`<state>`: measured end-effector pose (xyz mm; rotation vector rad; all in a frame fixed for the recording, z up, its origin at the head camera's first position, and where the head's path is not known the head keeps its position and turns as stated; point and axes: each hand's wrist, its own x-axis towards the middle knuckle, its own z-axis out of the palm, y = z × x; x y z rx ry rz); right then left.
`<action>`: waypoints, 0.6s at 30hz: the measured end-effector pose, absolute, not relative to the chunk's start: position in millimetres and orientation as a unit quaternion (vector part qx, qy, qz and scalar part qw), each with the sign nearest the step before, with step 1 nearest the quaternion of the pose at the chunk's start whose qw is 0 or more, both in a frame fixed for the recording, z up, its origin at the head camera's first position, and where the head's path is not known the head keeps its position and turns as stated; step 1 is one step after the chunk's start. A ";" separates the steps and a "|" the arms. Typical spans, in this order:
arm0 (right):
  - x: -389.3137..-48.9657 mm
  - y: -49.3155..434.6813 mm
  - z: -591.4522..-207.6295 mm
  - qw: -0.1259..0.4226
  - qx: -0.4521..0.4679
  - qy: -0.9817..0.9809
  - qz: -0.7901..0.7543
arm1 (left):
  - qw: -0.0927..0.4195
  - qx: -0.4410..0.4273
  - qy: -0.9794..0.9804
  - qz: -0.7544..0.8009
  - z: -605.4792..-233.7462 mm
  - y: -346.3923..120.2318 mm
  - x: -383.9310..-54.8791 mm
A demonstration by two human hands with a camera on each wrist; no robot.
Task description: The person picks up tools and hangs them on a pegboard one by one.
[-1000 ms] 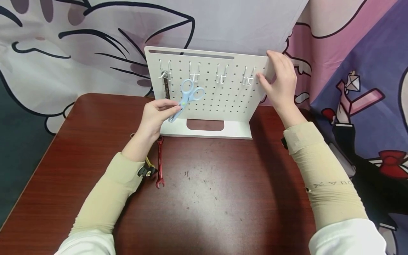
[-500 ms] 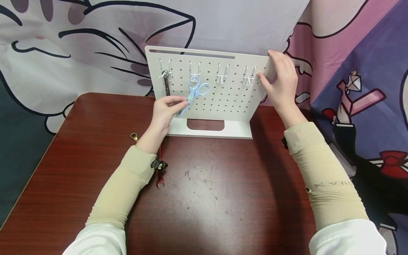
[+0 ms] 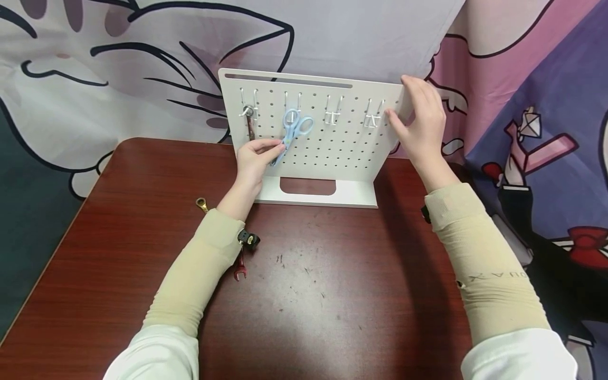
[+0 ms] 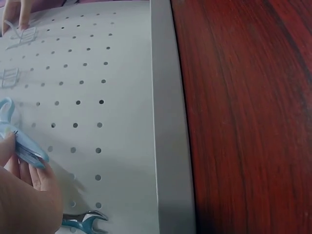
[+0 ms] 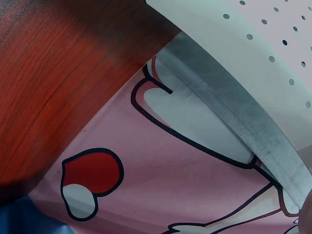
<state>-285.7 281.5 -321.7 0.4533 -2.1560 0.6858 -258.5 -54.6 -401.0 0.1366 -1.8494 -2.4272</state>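
Note:
My left hand [image 3: 254,163] pinches light-blue scissors [image 3: 297,125] near the blades, handles upward. The finger loops overlap the second hook from the left [image 3: 286,98] on a white pegboard [image 3: 328,150]. In the left wrist view, the scissors [image 4: 24,144] slant across the board with thumb and fingers around the blades. My right hand [image 3: 421,119] holds the pegboard's upper right edge, thumb on its front face. A wrench [image 3: 250,126] hangs by its ring end from the leftmost hook; its lower part is hidden behind my left hand.
Two more hooks, the third [image 3: 331,117] and the rightmost [image 3: 371,121], hold nothing. A yellow wrench [image 3: 201,204] and a red wrench [image 3: 240,270] lie on the brown table [image 3: 342,290], partly under my left forearm. A printed curtain [image 3: 351,37] hangs behind.
My left hand has moved right and slightly up with the scissors, bringing their loops from left of the second hook to in front of it. My right hand stays on the board's edge.

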 end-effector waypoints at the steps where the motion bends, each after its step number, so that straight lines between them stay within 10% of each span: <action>1: -285.8 281.6 -321.7 0.405 0.180 -0.854 0.272 | 0.046 0.044 -0.606 -0.793 -401.4 -53.6 -259.0; 18: -286.4 281.9 -322.0 0.406 0.182 -0.852 0.275 | 0.082 0.008 -0.704 -0.706 -402.9 -62.0 -257.9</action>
